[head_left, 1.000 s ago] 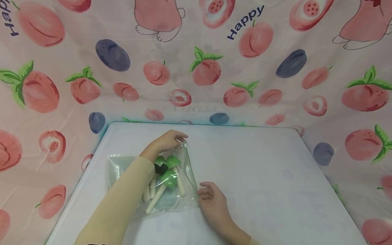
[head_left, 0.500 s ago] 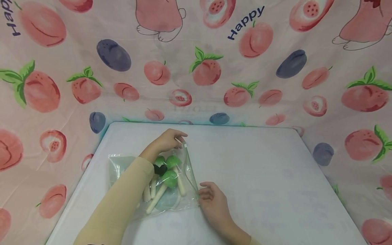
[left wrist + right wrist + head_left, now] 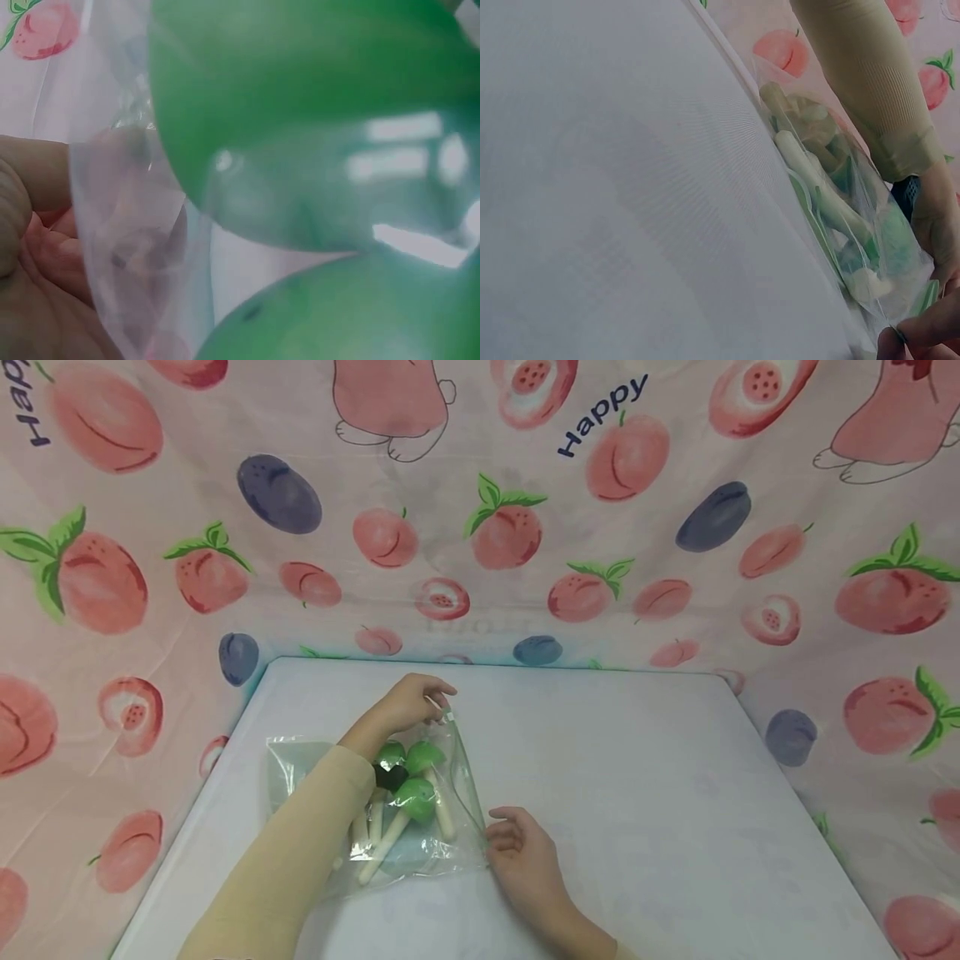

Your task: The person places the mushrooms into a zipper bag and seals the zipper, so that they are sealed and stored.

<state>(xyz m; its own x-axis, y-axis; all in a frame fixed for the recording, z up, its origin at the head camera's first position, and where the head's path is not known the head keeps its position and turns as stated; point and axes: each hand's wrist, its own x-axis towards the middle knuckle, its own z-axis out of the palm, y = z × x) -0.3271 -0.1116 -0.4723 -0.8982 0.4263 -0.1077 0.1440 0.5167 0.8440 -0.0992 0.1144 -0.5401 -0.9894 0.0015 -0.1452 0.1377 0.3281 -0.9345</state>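
Note:
A clear plastic zip bag point(image 3: 461, 847) lies on the white table, its zip edge facing right with a small white slider point(image 3: 450, 716) at the far corner. Inside are several maraca-like things point(image 3: 416, 799) with round green heads and cream handles, and a pale teal round shape under them. My left hand point(image 3: 408, 702) reaches across the bag and pinches its far corner by the slider. At the near corner, my right hand point(image 3: 525, 864) pinches the zip edge between thumb and finger, as the right wrist view shows. Green heads behind the clear film fill most of the left wrist view.
The white table point(image 3: 637, 793) extends to the right of the bag. A fruit-print cloth point(image 3: 525, 535) hangs behind and along both sides of it. My left sleeve point(image 3: 285, 852) covers part of the bag's left half.
My left hand has shifted very slightly left, and the bag's far corner with it. My right hand stays in place.

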